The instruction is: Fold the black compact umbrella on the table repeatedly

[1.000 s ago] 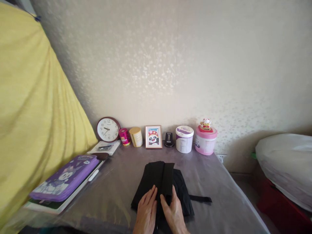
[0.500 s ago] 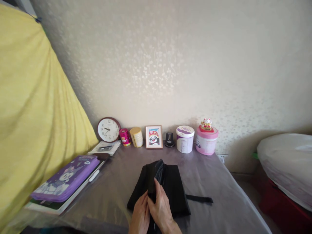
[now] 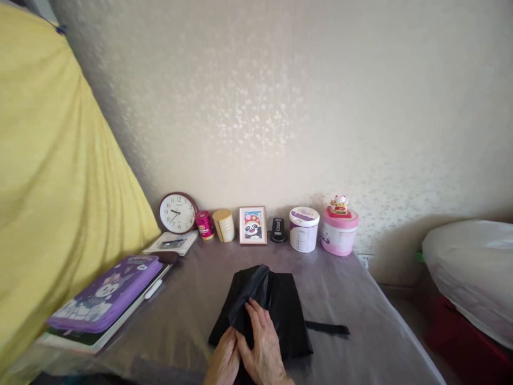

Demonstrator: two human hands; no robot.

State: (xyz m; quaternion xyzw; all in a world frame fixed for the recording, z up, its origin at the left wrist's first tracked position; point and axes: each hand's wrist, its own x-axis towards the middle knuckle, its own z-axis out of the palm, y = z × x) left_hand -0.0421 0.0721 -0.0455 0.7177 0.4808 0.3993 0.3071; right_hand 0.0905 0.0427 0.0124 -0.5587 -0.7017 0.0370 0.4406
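Observation:
A piece of folded black fabric with a shiny inner side lies on the table in front of me. From its right side a black strap sticks out across the tabletop. My left hand is closed at the fabric's near left edge, with the cloth pinched at the fingertips. Stretched out over the raised middle fold is my right hand, its fingers lying on the cloth and its thumb close beside my left fingers. The hands hide the fabric's near middle part.
At the left, a purple case rests on books near a yellow curtain. Along the wall stand a clock, a picture frame, a white tub and a pink tub topped with a cat figurine.
The upright fold of the fabric has tipped over to the left and shows more of its shiny side. My right hand has gone from pinching the fold to lying flatter over it.

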